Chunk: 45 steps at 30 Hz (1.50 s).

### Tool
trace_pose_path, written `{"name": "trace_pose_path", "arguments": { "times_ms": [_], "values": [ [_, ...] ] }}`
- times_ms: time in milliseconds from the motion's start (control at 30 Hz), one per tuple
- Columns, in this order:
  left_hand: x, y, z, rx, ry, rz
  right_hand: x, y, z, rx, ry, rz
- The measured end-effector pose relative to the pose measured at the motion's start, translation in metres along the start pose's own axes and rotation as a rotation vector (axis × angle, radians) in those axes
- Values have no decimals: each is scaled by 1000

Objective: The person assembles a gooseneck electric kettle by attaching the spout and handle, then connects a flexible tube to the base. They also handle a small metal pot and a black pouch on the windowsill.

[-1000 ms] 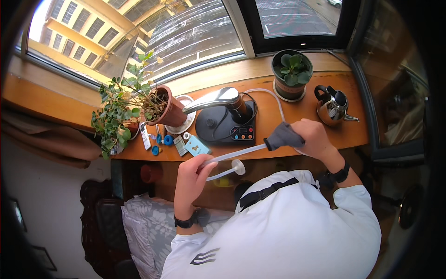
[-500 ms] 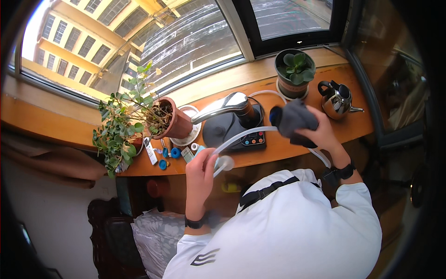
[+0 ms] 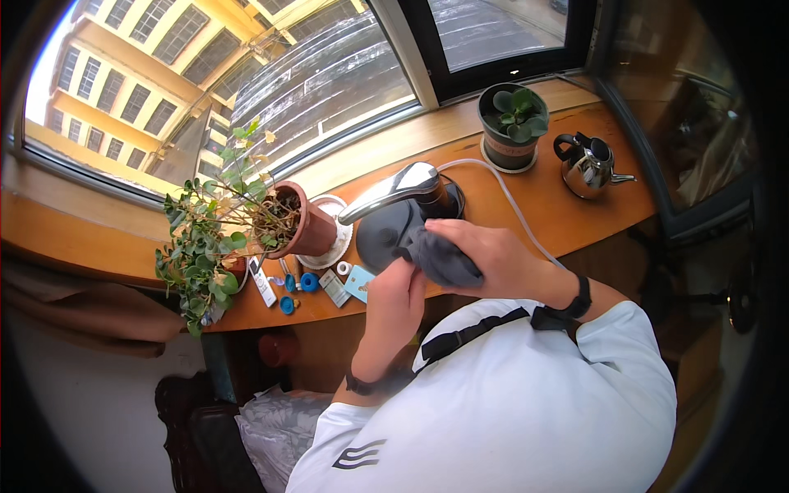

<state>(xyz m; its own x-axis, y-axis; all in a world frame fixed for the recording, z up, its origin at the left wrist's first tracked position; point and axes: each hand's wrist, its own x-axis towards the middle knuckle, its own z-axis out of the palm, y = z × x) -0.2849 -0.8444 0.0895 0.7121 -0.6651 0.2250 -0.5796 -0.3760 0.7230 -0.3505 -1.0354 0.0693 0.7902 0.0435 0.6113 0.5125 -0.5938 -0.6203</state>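
A dark grey cloth point(image 3: 444, 260) is bunched up in front of the electric water dispenser point(image 3: 386, 222). My right hand point(image 3: 493, 255) is closed round it from the right. At the cloth's left end, my left hand point(image 3: 394, 300) has its fingers pressed together, touching the cloth; what they hold is hidden. A clear flexible tube point(image 3: 514, 201) curves from behind the dispenser's chrome spout point(image 3: 393, 193) down toward my right wrist. The dispenser's button panel is hidden behind my hands and the cloth.
On the wooden counter point(image 3: 567, 226) stand a steel kettle point(image 3: 588, 168), a potted plant point(image 3: 511, 135) and a brown pot point(image 3: 308, 222) with a leafy plant. A white remote point(image 3: 262, 283), blue caps point(image 3: 308, 282) and small cards point(image 3: 358, 282) lie at the front left. Windows line the back.
My right hand has brought the cloth left and down to my left hand, which has shifted right. The stretch of tube between my hands is out of sight. The view has shifted slightly.
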Motion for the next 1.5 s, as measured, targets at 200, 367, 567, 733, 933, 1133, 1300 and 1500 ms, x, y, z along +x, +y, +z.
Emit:
{"name": "trace_pose_path", "arguments": {
  "times_ms": [200,367,567,733,933,1133,1300,1500],
  "values": [
    [4,7,-2,-80,-56,-63,-16,29,-8,-49,-92,142],
    [0,-3,-17,-79,38,-86,-44,51,-21,-151,-112,212],
    [-15,-14,-46,-97,113,-138,-92,93,-37,-331,-91,254],
    [-30,-36,-80,-139,271,-306,-106,114,-54,-503,19,214],
    [-47,-71,-110,-146,406,-333,-130,150,-70,-656,127,280],
    [-72,-93,-143,-138,620,-353,-152,160,-83,-681,137,371],
    [-114,-114,-178,-106,916,-398,-147,164,-80,-700,127,263],
    [-144,-118,-208,-101,1041,-353,-144,161,-90,-707,126,300]
  ]
}}
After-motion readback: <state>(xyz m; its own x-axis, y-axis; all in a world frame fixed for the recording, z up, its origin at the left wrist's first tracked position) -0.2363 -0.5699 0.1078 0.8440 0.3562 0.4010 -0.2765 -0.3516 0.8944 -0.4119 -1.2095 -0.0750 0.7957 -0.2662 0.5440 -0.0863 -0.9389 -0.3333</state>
